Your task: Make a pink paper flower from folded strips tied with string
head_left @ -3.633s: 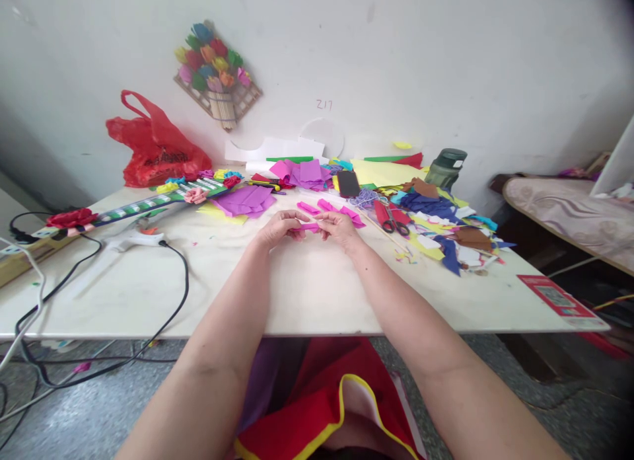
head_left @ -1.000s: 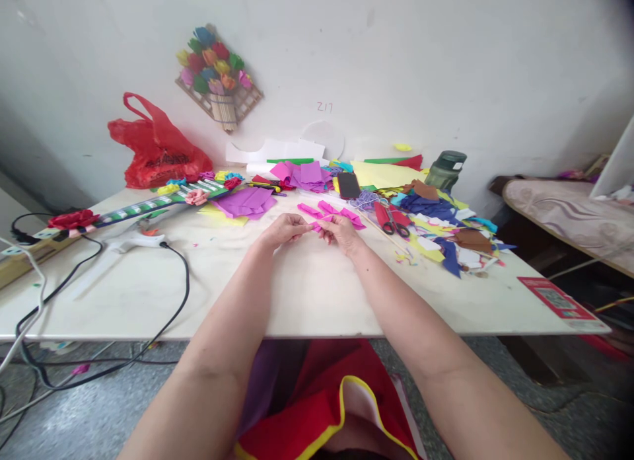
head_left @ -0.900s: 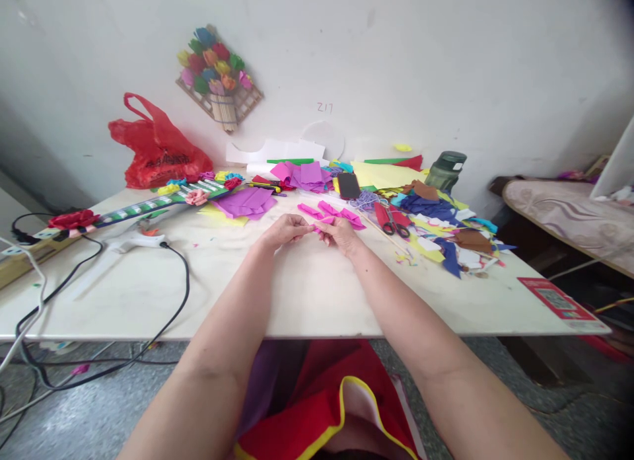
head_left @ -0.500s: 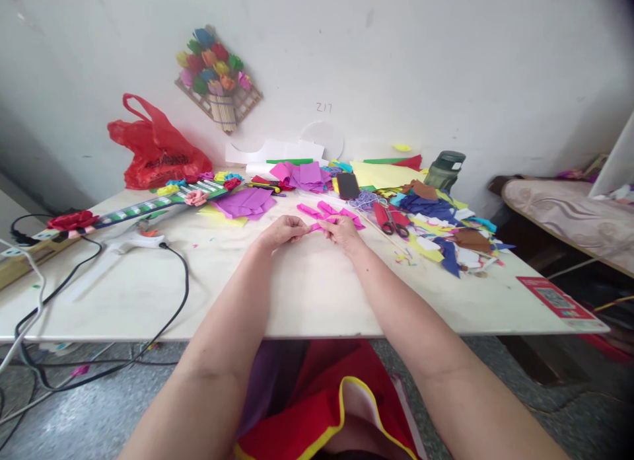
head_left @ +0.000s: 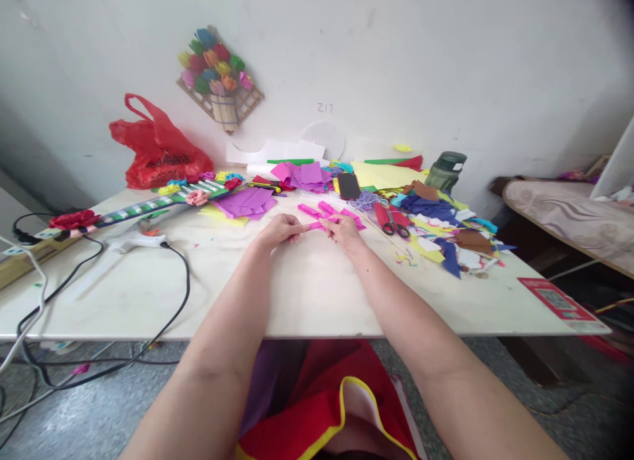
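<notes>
A small pink paper strip (head_left: 317,226) is pinched between the left hand (head_left: 280,230) and the right hand (head_left: 343,230), just above the table (head_left: 307,295) at its middle. A folding step is judged to be in hand; a firm crease is called for next. Beyond the hands, about three folded pink pieces (head_left: 331,211) are counted; at right, one pair of red scissors (head_left: 391,219) and one green bottle (head_left: 446,170).

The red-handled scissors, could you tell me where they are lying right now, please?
In the head view, the red-handled scissors lie on the table just right of the right hand, beside the scrap pile.
</notes>
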`<state>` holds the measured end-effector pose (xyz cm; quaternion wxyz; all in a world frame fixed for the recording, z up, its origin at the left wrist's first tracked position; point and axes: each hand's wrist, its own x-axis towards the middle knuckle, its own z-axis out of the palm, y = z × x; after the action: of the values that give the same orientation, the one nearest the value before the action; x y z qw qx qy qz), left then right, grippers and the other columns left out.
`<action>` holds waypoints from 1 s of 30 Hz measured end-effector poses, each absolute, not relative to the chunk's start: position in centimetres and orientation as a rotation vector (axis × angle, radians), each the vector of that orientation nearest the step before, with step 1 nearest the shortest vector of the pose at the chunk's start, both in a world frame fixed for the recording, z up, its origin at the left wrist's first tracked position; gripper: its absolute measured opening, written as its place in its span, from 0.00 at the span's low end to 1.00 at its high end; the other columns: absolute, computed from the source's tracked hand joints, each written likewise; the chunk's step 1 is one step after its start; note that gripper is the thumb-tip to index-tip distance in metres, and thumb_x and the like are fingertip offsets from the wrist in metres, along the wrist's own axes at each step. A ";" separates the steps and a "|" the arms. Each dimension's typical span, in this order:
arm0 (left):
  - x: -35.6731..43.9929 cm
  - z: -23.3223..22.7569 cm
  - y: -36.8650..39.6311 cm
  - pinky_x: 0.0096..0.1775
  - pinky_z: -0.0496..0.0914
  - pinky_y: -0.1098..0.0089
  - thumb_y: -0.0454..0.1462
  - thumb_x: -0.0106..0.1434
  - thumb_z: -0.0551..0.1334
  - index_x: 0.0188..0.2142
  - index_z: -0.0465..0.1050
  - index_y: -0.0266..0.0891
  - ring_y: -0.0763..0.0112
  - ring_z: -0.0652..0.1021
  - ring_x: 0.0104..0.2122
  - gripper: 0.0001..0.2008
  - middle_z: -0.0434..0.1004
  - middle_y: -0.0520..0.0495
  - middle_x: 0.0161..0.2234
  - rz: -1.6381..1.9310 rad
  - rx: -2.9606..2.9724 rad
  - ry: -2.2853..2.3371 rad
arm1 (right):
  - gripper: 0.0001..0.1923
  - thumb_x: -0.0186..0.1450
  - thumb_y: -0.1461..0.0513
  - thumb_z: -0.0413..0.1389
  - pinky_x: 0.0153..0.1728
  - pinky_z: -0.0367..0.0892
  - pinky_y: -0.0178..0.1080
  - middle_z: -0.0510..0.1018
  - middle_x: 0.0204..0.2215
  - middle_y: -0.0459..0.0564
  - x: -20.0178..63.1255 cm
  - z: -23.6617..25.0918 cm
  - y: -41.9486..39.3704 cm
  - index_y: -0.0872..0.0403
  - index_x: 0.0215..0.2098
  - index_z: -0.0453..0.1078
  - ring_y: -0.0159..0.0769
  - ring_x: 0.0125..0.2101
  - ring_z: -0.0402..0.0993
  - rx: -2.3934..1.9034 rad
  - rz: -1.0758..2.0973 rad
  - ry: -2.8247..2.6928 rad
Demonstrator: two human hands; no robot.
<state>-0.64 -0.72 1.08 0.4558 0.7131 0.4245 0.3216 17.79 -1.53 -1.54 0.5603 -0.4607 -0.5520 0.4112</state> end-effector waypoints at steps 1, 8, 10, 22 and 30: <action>-0.6 1.1 -0.8 0.19 0.56 0.76 0.49 0.46 0.66 0.17 0.62 0.36 0.82 0.62 0.14 0.20 0.65 0.53 0.14 0.818 1.755 1.042 | 0.18 0.49 0.53 0.61 0.11 0.47 0.32 0.63 0.08 0.42 17.8 -1.5 -1.6 0.55 0.12 0.62 0.24 0.09 0.51 -1.079 0.970 -1.303; -0.3 1.0 -0.8 0.22 0.62 0.75 0.50 0.46 0.66 0.21 0.67 0.34 0.78 0.68 0.17 0.20 0.70 0.50 0.17 0.815 1.729 0.991 | 0.17 0.50 0.54 0.60 0.11 0.46 0.32 0.63 0.08 0.42 17.7 -1.6 -1.8 0.55 0.12 0.63 0.24 0.10 0.52 -1.061 0.986 -1.348; -0.3 0.9 -0.8 0.20 0.60 0.75 0.50 0.47 0.65 0.21 0.66 0.35 0.79 0.66 0.14 0.20 0.68 0.51 0.14 0.805 1.754 0.966 | 0.17 0.50 0.54 0.60 0.11 0.46 0.32 0.63 0.08 0.42 17.6 -1.7 -1.8 0.55 0.13 0.63 0.24 0.10 0.52 -1.058 0.992 -1.331; -0.6 0.5 -0.1 0.20 0.55 0.75 0.52 0.48 0.63 0.16 0.61 0.36 0.81 0.62 0.14 0.22 0.63 0.54 0.12 1.017 1.705 1.171 | 0.17 0.49 0.54 0.61 0.11 0.46 0.32 0.63 0.08 0.42 17.8 -1.5 -1.5 0.55 0.14 0.63 0.23 0.10 0.51 -1.055 0.972 -1.220; 0.3 0.7 -0.4 0.26 0.62 0.74 0.50 0.44 0.66 0.27 0.71 0.32 0.77 0.69 0.22 0.22 0.70 0.50 0.22 0.927 1.786 0.974 | 0.15 0.49 0.55 0.61 0.10 0.45 0.31 0.64 0.08 0.41 17.2 -1.6 -2.2 0.55 0.16 0.65 0.22 0.09 0.51 -1.054 1.058 -1.322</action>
<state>0.28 -0.42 0.66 0.4375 0.7184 0.3917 0.3728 17.15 -2.23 -1.56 0.5425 -0.4439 -0.5567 0.4458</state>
